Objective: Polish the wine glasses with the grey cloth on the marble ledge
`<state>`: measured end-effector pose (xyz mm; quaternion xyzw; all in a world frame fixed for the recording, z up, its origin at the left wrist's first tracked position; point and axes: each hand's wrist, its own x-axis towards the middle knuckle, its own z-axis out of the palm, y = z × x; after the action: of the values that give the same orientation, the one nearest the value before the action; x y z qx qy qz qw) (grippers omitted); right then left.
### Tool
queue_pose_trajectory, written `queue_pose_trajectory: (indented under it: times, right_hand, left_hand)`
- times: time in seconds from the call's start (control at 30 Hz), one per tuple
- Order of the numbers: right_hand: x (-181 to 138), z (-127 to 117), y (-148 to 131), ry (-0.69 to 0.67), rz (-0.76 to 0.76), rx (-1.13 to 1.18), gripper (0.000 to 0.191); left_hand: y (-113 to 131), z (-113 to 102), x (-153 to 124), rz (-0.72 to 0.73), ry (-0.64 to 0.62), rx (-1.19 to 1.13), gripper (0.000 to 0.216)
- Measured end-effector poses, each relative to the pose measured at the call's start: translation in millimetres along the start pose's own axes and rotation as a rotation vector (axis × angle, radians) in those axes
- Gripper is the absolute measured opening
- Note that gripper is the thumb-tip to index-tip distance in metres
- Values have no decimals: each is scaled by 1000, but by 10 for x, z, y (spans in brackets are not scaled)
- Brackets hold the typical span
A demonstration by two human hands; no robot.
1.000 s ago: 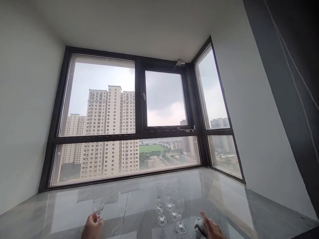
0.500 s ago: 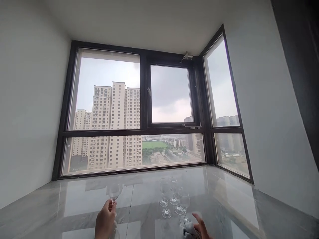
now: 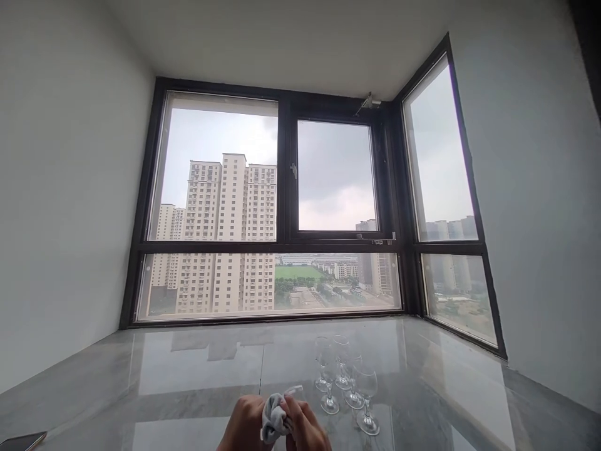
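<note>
In the head view, the left hand (image 3: 245, 421) and the right hand (image 3: 306, 427) are close together at the bottom edge, low over the grey window ledge (image 3: 188, 398), with a bunched grey-white cloth (image 3: 273, 418) pressed between them. The cloth sits against the knuckle side of the left hand and meets the bent fingers of the right, so it lies inside the shared grip and shows mostly in the gap. The right hand's grip is clamped on the cloth; the left hand is curled up to it, but its fingertips are hidden, so what they close on I cannot tell. The cloth is crumpled, its longer axis running roughly up and down, the top leaning slightly right. Just above the right hand's fingers a small clear edge (image 3: 294, 390) sticks out, slanting up to the right; it looks like glass, though which part is unclear. To the right of the hands, near but apart from them, five stemmed glasses (image 3: 367, 383) stand in a loose cluster, upright, feet on the ledge, bowls opening upward, their long axes vertical. The nearest stands at the cluster's front right. At the lower left corner, well apart, lies a flat dark object (image 3: 21, 442), partly cut off. Behind everything is a dark-framed window (image 3: 283, 246).
</note>
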<state>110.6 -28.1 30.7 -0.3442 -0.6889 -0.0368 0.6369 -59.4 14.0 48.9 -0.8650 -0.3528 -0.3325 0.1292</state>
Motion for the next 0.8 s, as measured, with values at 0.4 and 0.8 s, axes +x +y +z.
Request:
queue_pose_trajectory:
  times: [0.4, 0.8]
  right_hand:
    - [337, -431, 126, 149, 249, -46, 42]
    - [282, -554, 230, 86, 256, -81, 56]
  left_hand:
    - [140, 18, 114, 236, 226, 149, 19]
    - [-11, 67, 109, 233, 299, 166, 23]
